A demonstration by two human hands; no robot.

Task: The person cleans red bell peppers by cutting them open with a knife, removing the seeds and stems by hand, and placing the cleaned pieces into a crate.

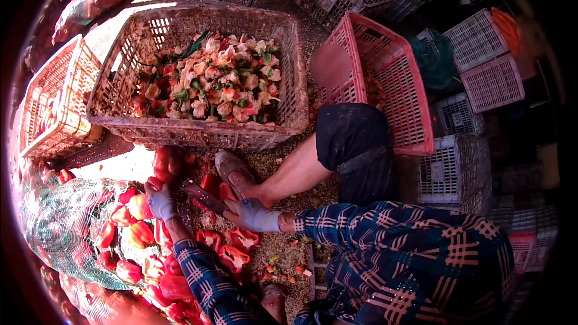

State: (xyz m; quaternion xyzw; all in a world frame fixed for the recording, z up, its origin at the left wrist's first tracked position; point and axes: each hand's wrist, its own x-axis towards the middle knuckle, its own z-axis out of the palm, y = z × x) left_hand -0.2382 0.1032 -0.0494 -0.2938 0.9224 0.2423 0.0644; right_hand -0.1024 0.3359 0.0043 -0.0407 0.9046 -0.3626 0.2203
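My left hand point(161, 203), in a pale glove, has its fingers closed on a red bell pepper point(166, 165) at the edge of the pepper heap. My right hand point(254, 215), also gloved, grips a knife with a broad dark blade point(203, 197). The blade points left toward my left hand and stays apart from the pepper. Cut pepper halves point(233, 257) lie on the ground below the knife, some with pale insides showing. Whole red peppers point(140, 233) spill from a green mesh sack point(66, 235) on my left.
A big dirty crate point(198, 131) ahead holds pepper cores and stems point(220, 78). A smaller crate point(60, 126) stands to its left, a red crate point(415, 96) to its right. Stacked crates point(442, 168) line the right side. My shod foot point(233, 171) rests on seed-strewn ground.
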